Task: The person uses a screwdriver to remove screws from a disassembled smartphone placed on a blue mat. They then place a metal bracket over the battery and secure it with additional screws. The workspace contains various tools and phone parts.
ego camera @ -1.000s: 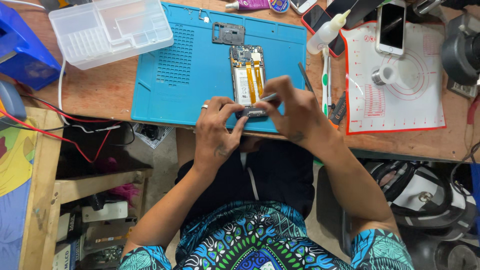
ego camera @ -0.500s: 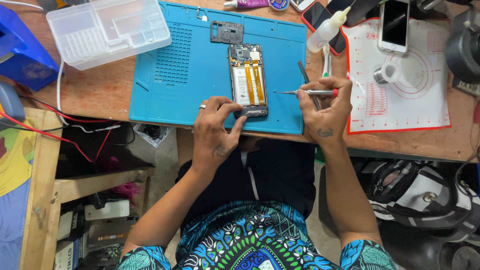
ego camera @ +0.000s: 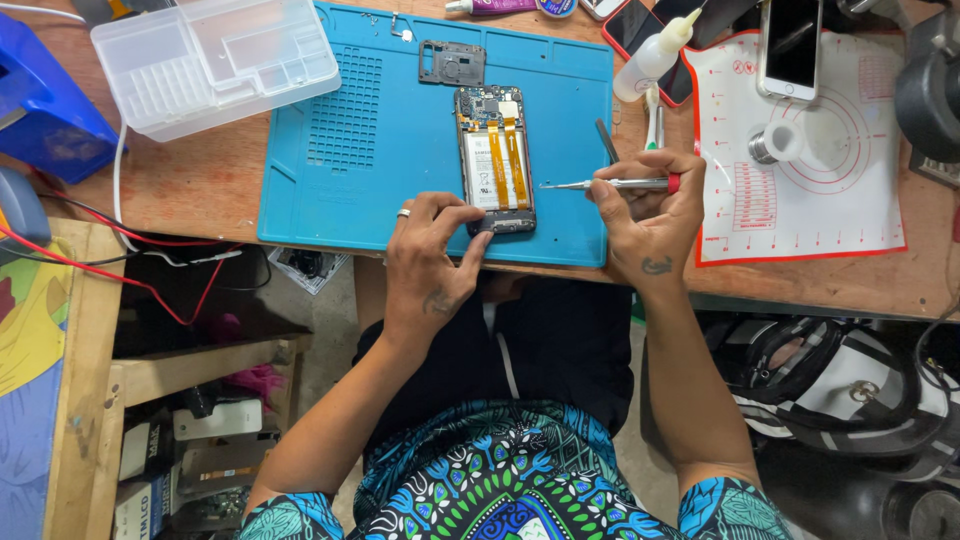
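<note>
— Phone [ego camera: 495, 160] lies opened on the blue mat [ego camera: 350, 190], back cover off, battery and two orange ribbon cables showing. Which way does it run?

— Its long axis runs straight away from the person, nearly square to the table [ego camera: 200, 190] edge. The camera end points to the far side; the bottom end points at the person, close to the mat's near edge.

— And the hands?

— The left hand [ego camera: 430, 260] rests on the mat's near edge, fingers curled, with the thumb and forefinger pinching the phone's bottom end. There is a ring on one finger. The right hand [ego camera: 650, 205] is closed around a screwdriver [ego camera: 610, 184], a thin metal one with a red ring near its back end.

— How does the tool lie?

— Almost level, crosswise to the phone. Its tip points left toward the phone's right edge and stops just beside it; I cannot tell whether it touches.

— What else is about?

— A dark frame piece [ego camera: 452, 62] lies on the mat just beyond the phone. A clear plastic box [ego camera: 215, 60] sits at the far left, a squeeze bottle [ego camera: 650, 55] right of the mat, and another phone [ego camera: 792, 45] on a white mat [ego camera: 860, 200] with red markings.
</note>
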